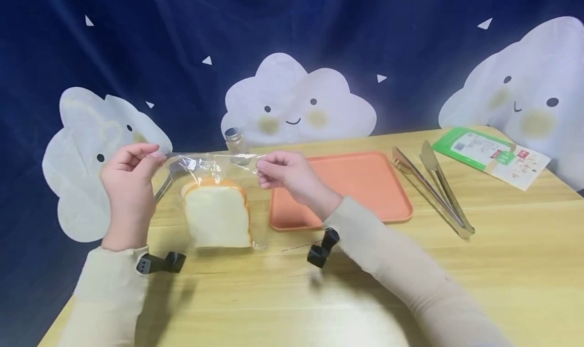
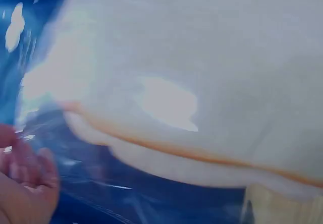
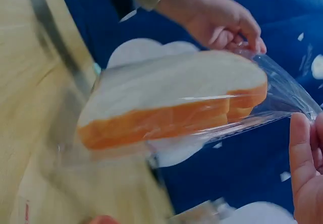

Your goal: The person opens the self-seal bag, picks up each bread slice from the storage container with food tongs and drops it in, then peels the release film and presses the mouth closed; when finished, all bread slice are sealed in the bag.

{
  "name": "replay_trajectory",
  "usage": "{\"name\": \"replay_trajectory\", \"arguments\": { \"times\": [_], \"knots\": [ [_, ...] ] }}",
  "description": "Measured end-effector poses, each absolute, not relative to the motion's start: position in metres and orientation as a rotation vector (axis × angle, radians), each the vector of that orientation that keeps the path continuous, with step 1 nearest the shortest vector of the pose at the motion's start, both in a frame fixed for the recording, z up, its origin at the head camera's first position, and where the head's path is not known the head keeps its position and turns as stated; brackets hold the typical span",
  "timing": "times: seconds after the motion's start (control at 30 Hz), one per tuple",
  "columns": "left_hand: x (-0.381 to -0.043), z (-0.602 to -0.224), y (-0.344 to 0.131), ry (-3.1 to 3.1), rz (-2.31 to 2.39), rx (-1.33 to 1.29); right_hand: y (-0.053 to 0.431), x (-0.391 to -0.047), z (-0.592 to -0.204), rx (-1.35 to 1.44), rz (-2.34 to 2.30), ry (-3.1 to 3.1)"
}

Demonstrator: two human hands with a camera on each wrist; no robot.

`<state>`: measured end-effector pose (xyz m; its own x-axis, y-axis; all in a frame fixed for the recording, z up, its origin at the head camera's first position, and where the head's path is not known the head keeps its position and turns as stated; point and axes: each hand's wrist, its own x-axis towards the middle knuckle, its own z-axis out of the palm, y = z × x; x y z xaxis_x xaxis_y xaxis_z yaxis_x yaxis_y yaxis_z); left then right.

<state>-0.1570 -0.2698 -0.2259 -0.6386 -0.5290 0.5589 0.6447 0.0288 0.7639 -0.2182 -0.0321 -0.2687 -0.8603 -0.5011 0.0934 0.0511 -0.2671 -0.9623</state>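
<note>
A clear plastic bag (image 1: 210, 164) hangs upright over the table with white, orange-crusted bread slices (image 1: 218, 217) inside. My left hand (image 1: 132, 184) pinches its upper left corner between thumb and fingers. At the upper right corner, my right hand (image 1: 292, 177) pinches the film, so the top edge is stretched between both hands. The bread (image 2: 202, 72) fills most of the left wrist view, glare lying across the film. From the right wrist, the left hand (image 3: 222, 24) shows beyond the bread and the right hand (image 3: 308, 168) at the right edge.
An orange tray (image 1: 356, 184) lies behind the right forearm. Metal tongs (image 1: 433, 195) and a green-and-white packet (image 1: 493, 151) are farther right. A lidded glass jar (image 1: 235, 139) stands behind the bag. A thin twist tie (image 1: 301, 247) lies before the tray.
</note>
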Motion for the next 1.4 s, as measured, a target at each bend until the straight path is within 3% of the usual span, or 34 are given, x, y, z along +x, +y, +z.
{"name": "replay_trajectory", "arguments": {
  "times": [0.23,0.47,0.8,1.4],
  "knots": [
    [-0.192,-0.242,-0.299,-1.986,-1.68,0.305,-0.059,-0.251,-0.293,-0.27,-2.156,1.719],
    [-0.227,-0.27,-0.307,-2.343,-1.412,0.481,-0.073,-0.276,-0.319,-0.189,-2.125,1.895],
    [-0.25,-0.295,-0.3,-2.504,-1.271,0.515,-0.074,-0.283,-0.35,0.021,-2.232,1.898],
    [-0.246,-0.31,-0.312,-2.602,-1.27,0.433,-0.076,-0.282,-0.365,0.033,-2.099,1.892]
  ]
}}
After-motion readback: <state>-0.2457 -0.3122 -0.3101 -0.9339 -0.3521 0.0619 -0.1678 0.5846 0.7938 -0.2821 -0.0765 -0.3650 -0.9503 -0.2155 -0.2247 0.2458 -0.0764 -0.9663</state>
